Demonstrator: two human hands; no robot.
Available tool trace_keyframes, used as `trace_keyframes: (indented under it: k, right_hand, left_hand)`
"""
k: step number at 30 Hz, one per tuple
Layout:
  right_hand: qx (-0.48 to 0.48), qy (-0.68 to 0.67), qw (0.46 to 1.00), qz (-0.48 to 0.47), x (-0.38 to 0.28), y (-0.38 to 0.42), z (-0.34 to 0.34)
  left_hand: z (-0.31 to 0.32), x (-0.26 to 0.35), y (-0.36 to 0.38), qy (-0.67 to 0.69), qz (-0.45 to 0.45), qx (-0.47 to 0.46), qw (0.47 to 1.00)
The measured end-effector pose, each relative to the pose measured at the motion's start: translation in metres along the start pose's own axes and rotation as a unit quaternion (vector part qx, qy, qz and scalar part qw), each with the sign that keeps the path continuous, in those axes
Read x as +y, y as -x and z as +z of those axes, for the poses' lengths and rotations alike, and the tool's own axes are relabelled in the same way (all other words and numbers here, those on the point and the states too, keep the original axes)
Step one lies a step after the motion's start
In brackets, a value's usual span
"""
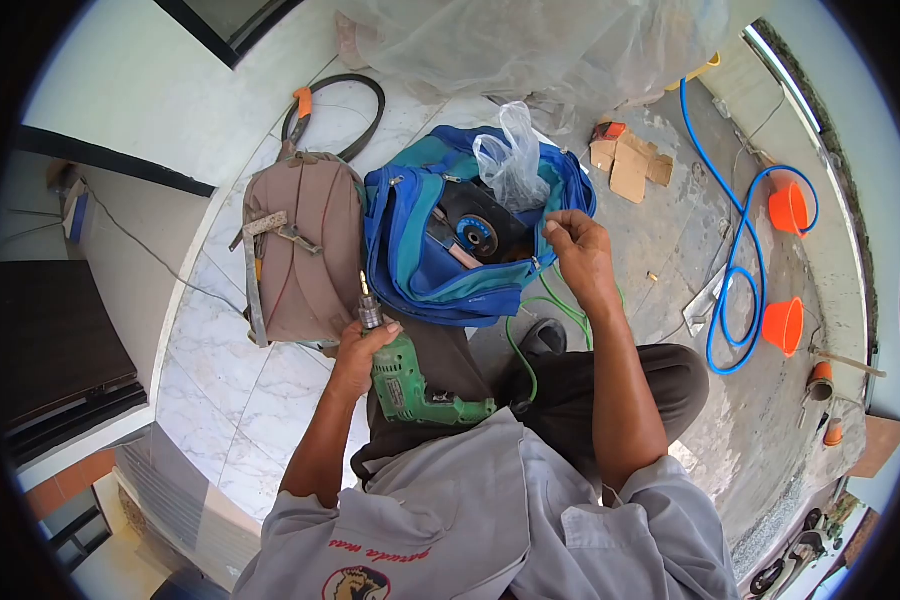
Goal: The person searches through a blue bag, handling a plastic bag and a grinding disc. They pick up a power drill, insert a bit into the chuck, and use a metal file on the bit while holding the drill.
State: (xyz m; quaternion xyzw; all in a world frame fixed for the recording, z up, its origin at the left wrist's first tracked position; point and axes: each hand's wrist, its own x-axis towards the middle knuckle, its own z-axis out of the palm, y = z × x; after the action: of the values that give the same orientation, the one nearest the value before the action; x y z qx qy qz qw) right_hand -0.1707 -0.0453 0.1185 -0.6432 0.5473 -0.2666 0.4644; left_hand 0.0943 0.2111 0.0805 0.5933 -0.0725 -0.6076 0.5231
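Note:
My left hand (358, 358) is wrapped round a green power drill (410, 385) near its chuck. The drill lies across my lap with its bit pointing away from me. My right hand (582, 258) is closed in a pinch at the right edge of an open blue bag (440, 292); what its fingertips hold, if anything, is too small to make out. Inside the bag are a dark tool with a blue disc (478, 236) and a clear plastic bag (513, 165). A brown backpack (305, 240) stands left of the blue bag, with a hammer (261, 262) lying on it.
Green cable (530, 355) runs beside my shoe (544, 338). At the right are a blue hose (735, 225) and orange buckets (783, 326). Torn cardboard (630, 172) lies beyond the bag, and plastic sheeting (530, 50) hangs at the back.

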Motion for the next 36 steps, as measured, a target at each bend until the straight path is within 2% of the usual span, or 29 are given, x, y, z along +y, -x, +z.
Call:
trace_keyframes:
  k: [2,5,6,9,10,13,16,19,22,25,29,32,35,36]
  right_hand:
    - [-0.033,0.036,0.999,-0.004,-0.004,-0.011,0.021]
    - [-0.034,0.207,0.975,-0.071,0.034,-0.038,0.057]
    - [-0.07,0.224,0.972,-0.028,0.036,-0.041,0.064]
    - [-0.147,0.251,0.955,0.052,0.041,-0.042,0.082]
    - [-0.183,0.227,0.955,0.05,0.04,-0.039,0.086]
    - [-0.328,0.285,0.9,0.031,0.043,-0.016,0.11]
    - [-0.329,0.317,0.889,-0.029,0.049,-0.003,0.12]
    - [-0.35,0.305,0.885,-0.04,0.054,-0.007,0.122]
    - [-0.367,0.246,0.895,0.059,0.043,-0.019,0.115]
    - [-0.266,0.175,0.947,0.039,0.042,-0.047,0.11]
    - [-0.075,0.175,0.981,0.046,0.042,-0.083,0.09]
    - [0.093,0.202,0.975,0.017,0.036,-0.096,0.073]
    - [0.154,0.197,0.968,-0.034,0.05,-0.112,0.063]
    - [0.204,0.193,0.955,-0.095,0.048,-0.112,0.065]
  left_hand:
    - [-0.001,0.0,-0.003,-0.018,0.015,-0.019,1.0]
    - [0.0,0.003,-0.008,-0.044,0.027,-0.033,0.998]
    - [0.004,0.009,-0.004,-0.044,0.025,-0.035,0.998]
    - [0.002,0.013,-0.003,-0.038,0.022,-0.036,0.998]
    - [0.001,0.013,-0.003,-0.035,0.02,-0.035,0.999]
    - [0.0,0.015,-0.005,-0.047,0.017,-0.041,0.998]
    - [0.002,0.016,-0.008,-0.058,0.015,-0.037,0.998]
    - [-0.001,0.013,-0.01,-0.051,0.012,-0.04,0.998]
    - [0.001,0.014,-0.011,-0.049,0.011,-0.039,0.998]
    - [-0.003,0.013,-0.011,-0.071,0.017,-0.043,0.996]
    - [-0.002,0.016,-0.009,-0.08,0.018,-0.045,0.996]
    - [0.001,0.019,-0.007,-0.079,0.019,-0.04,0.996]
    - [0.002,0.018,-0.008,-0.075,0.012,-0.037,0.996]
    - [0.002,0.018,-0.008,-0.074,0.01,-0.036,0.997]
